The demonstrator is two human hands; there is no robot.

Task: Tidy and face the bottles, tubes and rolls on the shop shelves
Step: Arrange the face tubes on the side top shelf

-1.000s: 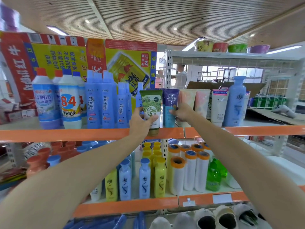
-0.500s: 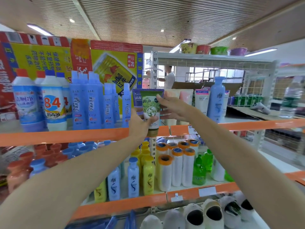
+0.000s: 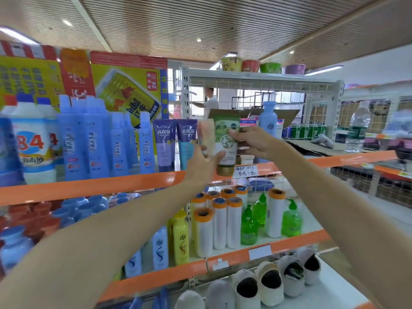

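Observation:
My left hand (image 3: 204, 165) grips the lower part of a green tube (image 3: 226, 143) with a gold cap, held upright in front of the upper orange shelf edge (image 3: 111, 185). My right hand (image 3: 254, 141) touches the tube's right side, fingers spread on it. Two purple-blue tubes (image 3: 176, 143) stand on the shelf just left of it, and a pale peach tube (image 3: 206, 137) stands behind my left hand. Blue bottles (image 3: 89, 139) fill the shelf's left part. White rolls with orange tops (image 3: 219, 221) stand on the lower shelf.
A tall light-blue bottle (image 3: 267, 121) stands right of the tubes, near a handwritten price tag (image 3: 245, 171). Green pump bottles (image 3: 289, 219) and yellow and blue bottles (image 3: 180, 239) sit below. Slippers (image 3: 267, 284) fill the bottom shelf. A person (image 3: 210, 101) stands behind the wire rack.
My left hand has carried the green tube to the right, past the purple-blue tubes. My right hand left the blue tube and came onto the green one. The camera turned right.

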